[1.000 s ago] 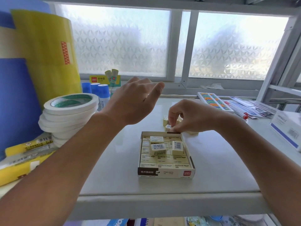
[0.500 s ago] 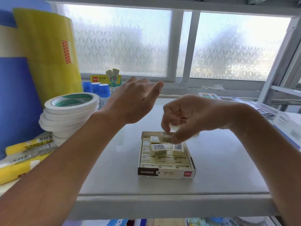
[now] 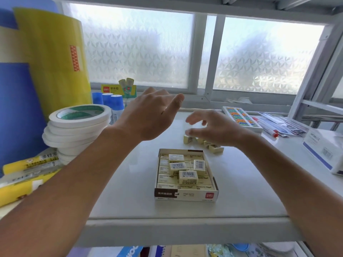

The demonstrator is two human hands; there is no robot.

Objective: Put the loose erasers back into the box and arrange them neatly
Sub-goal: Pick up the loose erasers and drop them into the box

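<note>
Erasers lie loose on the table just behind the box, under my right hand, its fingers spread and empty. My left hand hovers open near the tape rolls. An abacus sits right, well apart.

A pale shelf carries an open box at its middle, loose erasers just behind it, stacked tape rolls and yellow packets at left, an abacus, pens and a white carton at right
</note>
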